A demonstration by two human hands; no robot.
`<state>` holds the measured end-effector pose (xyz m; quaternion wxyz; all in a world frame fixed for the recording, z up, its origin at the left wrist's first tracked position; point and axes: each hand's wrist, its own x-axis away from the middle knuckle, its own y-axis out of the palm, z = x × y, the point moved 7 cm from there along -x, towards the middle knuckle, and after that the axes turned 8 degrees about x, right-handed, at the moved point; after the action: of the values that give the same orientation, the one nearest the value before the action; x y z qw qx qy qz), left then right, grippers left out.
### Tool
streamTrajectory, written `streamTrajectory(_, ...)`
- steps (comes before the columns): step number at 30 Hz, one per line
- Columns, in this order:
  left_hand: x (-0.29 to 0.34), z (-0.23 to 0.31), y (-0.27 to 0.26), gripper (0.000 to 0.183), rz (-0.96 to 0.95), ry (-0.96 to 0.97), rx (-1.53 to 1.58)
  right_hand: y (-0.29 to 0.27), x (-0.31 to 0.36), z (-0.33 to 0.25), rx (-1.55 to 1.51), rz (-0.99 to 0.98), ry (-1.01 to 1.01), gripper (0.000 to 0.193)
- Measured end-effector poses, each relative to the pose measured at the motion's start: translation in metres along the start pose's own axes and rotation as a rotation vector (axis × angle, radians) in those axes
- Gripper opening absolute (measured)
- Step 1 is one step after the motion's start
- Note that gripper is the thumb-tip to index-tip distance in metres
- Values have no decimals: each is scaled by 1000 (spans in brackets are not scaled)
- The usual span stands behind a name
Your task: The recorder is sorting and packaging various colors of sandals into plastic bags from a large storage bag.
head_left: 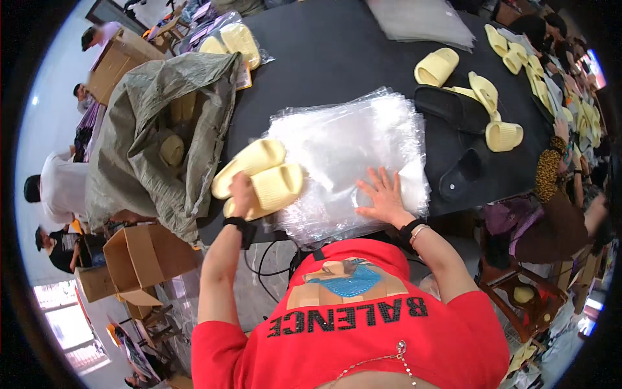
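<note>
A pair of pale yellow slippers (280, 186) lies side by side at the left edge of a stack of clear plastic bags (343, 139). My left hand (241, 194) is closed around the near ends of the slippers, its fingers partly hidden. On the right part of the stack, my right hand (383, 202) rests flat with its fingers spread, pressing on the top bag. The bags are loosely piled, with shiny, uneven edges, on the black table (304, 58).
A grey-green woven sack (139, 110) holding slippers gapes at the left. Behind it lie bagged yellow slippers (240, 42). Loose yellow slippers (437, 66) and black soles (453, 109) lie on the right. More bags (421, 23) are at the back. Another person's leopard-print sleeve (549, 170) is at right.
</note>
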<state>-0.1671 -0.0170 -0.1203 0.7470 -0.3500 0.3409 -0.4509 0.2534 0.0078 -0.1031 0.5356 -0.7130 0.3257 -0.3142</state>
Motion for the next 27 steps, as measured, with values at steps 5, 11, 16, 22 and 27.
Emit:
streamTrajectory(5,-44,55,-63,24,116,-122,307,-24,7,37,-193,217,249,55)
streamTrajectory(11,-53,209,-56,29,-148,269,676,-24,-16,79,-471,343,418,28)
streamTrajectory(16,-54,299,-18,37,-175,671,301,-50,-10,92,-555,440,483,25)
streamTrajectory(22,-52,418,51,14,-474,948,34,-41,11,105,126,245,595,23)
streamTrajectory(27,-82,553,92,14,-544,1015,143,-16,26,90,143,368,493,43)
